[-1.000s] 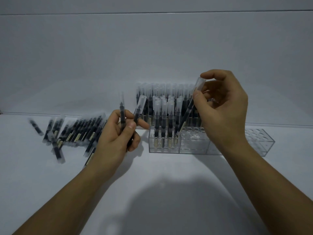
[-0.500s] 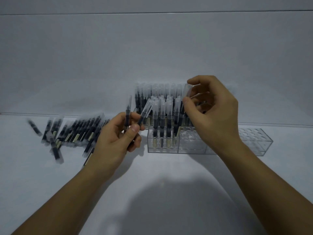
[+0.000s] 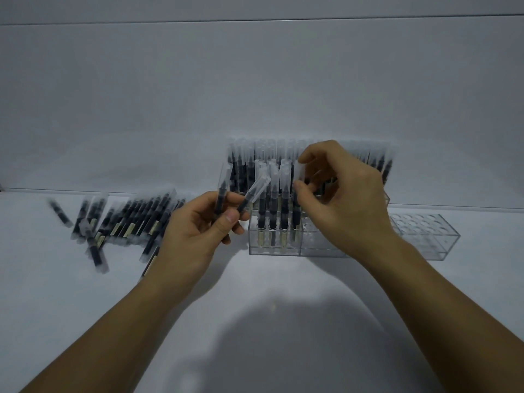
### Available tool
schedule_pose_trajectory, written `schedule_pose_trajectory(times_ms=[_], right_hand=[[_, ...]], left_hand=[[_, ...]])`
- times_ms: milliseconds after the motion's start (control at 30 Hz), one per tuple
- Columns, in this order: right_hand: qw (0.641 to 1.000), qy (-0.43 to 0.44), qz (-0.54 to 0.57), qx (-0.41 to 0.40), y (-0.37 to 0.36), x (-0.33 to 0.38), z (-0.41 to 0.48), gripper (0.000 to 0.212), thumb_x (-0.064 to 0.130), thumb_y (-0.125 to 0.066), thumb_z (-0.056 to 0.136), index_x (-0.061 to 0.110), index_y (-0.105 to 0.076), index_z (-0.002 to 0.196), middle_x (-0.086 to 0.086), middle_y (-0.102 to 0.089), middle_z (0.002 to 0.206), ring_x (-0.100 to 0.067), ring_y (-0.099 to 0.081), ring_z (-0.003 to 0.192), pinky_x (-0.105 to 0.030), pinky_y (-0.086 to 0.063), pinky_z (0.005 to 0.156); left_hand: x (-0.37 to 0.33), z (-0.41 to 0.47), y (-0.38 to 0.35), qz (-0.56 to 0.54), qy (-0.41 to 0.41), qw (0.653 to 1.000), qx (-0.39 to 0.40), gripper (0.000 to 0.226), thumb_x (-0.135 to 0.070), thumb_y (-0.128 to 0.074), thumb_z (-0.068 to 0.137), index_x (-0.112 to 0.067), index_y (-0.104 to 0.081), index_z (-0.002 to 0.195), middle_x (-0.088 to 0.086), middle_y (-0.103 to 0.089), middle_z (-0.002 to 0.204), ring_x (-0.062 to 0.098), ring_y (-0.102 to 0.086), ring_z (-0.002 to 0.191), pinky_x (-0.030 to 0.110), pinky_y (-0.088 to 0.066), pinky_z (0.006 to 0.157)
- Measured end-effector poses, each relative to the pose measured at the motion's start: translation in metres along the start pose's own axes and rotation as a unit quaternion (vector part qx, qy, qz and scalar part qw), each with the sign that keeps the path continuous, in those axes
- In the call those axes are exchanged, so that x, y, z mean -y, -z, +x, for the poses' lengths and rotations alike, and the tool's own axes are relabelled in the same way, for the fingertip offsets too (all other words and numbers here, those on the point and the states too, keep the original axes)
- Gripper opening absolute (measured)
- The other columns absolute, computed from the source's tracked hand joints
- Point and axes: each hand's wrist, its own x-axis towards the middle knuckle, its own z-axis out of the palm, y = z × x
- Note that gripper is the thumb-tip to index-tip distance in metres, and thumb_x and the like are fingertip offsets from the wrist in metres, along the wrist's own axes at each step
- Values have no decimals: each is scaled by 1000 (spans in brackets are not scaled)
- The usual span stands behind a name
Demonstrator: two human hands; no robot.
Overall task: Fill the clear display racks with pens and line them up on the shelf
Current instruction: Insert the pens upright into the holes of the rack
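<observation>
pen pinched by right hand

Left hand: grips two pens, caps up.
Right hand: pinches upright pen in rack.
Rack: pens stand at its left end.
Loose pens: heaped at left.

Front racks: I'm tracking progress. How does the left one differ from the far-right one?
The left rack holds upright pens; the far-right rack holds none. The right hand pinches a pen at the left rack; the far-right rack stands apart from it. Both are clear plastic.
</observation>
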Motion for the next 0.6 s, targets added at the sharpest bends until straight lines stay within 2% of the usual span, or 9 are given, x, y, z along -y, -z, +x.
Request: schedule_pose_trajectory(times_ms=[167,300,433,533,600], right_hand=[[999,17,-29,8,0,-3,-1,19,10,-75,84,14,-67,100,8,-62,87,-9,-57,77,-22,-51,73],[999,26,-32,-12,-3,-1,-2,15,13,-72,83,13,-67,98,3,-62,87,-14,-56,80,-32,-51,74],[998,22,19,-49,-3,9,-4,14,17,-75,88,12,-66,98,6,-62,80,-10,-54,67,-19,-45,65],[993,-16,113,-19,-5,21,-6,23,16,-79,88,13,-63,105,10,-67,81,-16,-59,58,-11,-41,58],[989,-25,145,18,-8,26,-9,34,14,-80,86,14,-61,115,3,-71,83,-11,-65,62,-9,-42,58]], left_hand=[[0,0,-1,-9,2,1000,-2,20,-20,-61,85,-19,-70,103,-2,-76,87,0,-64,71,11,-47,62],[1,1,0,-13,5,1000,-4,21,-22,-61,84,-20,-69,103,-2,-76,87,0,-64,71,12,-47,63],[0,0,1,6,1,1000,6,21,-22,-63,84,-22,-71,104,-1,-76,90,2,-64,74,14,-49,64],[0,-1,1,3,-1,1000,23,20,-21,-63,86,-21,-71,104,1,-75,89,5,-63,74,17,-50,64],[0,-2,1,4,-1,999,36,20,-21,-63,87,-21,-72,105,2,-74,87,6,-63,72,18,-50,63]])
